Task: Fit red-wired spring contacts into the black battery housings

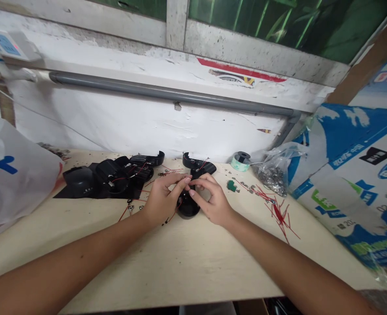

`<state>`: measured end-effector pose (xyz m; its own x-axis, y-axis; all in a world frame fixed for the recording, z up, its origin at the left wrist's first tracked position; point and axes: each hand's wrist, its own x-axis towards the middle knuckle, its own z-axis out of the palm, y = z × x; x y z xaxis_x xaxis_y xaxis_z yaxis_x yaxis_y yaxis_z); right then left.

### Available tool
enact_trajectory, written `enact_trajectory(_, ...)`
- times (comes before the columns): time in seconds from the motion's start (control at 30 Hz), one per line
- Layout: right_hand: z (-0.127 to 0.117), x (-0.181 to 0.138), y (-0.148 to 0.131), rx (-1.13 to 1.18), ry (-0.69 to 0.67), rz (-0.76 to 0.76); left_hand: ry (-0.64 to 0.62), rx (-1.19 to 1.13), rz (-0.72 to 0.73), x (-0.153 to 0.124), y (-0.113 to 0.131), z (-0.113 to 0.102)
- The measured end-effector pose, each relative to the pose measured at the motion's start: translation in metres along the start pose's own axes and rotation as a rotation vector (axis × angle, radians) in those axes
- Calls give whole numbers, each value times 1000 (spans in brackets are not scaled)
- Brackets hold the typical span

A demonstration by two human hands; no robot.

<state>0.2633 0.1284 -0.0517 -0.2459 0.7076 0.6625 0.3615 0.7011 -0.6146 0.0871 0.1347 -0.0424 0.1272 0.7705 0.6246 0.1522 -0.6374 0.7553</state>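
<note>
Left hand (163, 200) and right hand (212, 200) pinch the black plastic housing (187, 208) at its top; it looks light and brittle, so grip the shell, clear of the fine red wire (176, 211)!

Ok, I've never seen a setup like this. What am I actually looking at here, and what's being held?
There's no machine here. These are a person's own bare arms, seen from a single camera worn on the head, looking forward and down. The left hand and right hand meet over a black plastic casing, which has thin red wires. Exactly what the fingertips pinch is too small to tell. On the pale wooden bench lie more black casings to the left, and loose red wires, a small green part, a roll of tape and a clear bag of small metal parts to the right.
</note>
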Motion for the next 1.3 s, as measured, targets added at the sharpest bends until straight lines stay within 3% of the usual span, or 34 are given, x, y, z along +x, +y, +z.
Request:
enact_trajectory(0.13,-1,0,3,-21,3,-17,-24,111,163,-1,-2,-4)
enact_trajectory(0.3,0,-1,3,-10,90,-35,-90,258,265,0,-7,-8)
enact_trajectory(0.7,0,-1,0,0,-4,-59,-317,338,95,-2,-10,-6)
enact_trajectory(0.9,0,-1,1,9,66,-70,-294,317,166,1,-9,-7)
enact_trajectory(1.3,-2,-4,4,-70,64,-65,-227,395,210,1,-10,-8)
